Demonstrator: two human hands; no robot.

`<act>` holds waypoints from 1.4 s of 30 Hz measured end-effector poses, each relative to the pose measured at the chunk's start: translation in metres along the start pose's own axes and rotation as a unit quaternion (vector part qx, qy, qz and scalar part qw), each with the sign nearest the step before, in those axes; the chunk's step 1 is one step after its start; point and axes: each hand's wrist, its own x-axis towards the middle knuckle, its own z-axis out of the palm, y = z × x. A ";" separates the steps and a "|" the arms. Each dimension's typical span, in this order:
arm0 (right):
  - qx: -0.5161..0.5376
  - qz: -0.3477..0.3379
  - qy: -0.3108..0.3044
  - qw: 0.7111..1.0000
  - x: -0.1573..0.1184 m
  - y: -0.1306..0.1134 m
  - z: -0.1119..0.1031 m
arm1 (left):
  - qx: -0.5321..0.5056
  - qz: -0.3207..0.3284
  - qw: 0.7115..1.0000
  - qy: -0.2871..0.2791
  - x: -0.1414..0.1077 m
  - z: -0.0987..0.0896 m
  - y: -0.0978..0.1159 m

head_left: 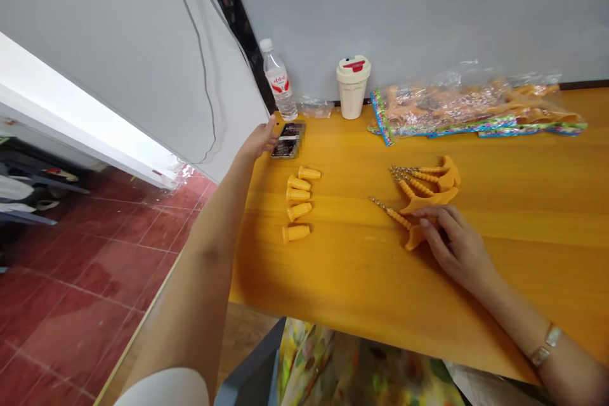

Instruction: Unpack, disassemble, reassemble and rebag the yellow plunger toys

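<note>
My left hand (261, 139) reaches to the far left of the table, fingers stretched out and thumb raised, beside the left edge of a phone (287, 140). Whether it touches the phone I cannot tell. My right hand (450, 241) has its thumb and fingers closed on the end of an orange curved piece (415, 236), which has a ridged stem and a metallic spiral tip. Just beyond it lie several similar orange curved pieces (447, 176), their tips pointing left. Between my hands, several orange tapered caps (299, 232) lie on their sides in a column.
Clear plastic bags (451, 104) with orange parts lie along the wall at the back right. A lidded cup (353, 89) and a water bottle (280, 85) stand at the back of the wooden table (352, 279). A white panel (143, 44) borders the left side.
</note>
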 end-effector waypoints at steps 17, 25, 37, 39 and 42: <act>0.007 0.012 0.010 1.000 0.003 0.003 0.001 | -0.155 0.130 0.973 0.109 0.006 0.017 -0.063; -0.001 0.011 0.017 1.000 0.003 0.004 0.003 | -0.104 0.139 0.973 0.155 0.001 0.018 -0.062; -0.019 -0.024 0.021 0.999 0.002 -0.001 0.004 | 0.008 0.202 0.947 0.248 -0.076 0.018 -0.060; -0.024 -0.050 0.016 0.998 0.002 -0.002 0.002 | 0.015 0.233 0.945 0.229 -0.106 0.020 -0.061; -0.046 -0.081 0.009 0.996 0.002 0.000 -0.003 | 0.050 0.307 0.934 0.175 -0.159 0.018 -0.065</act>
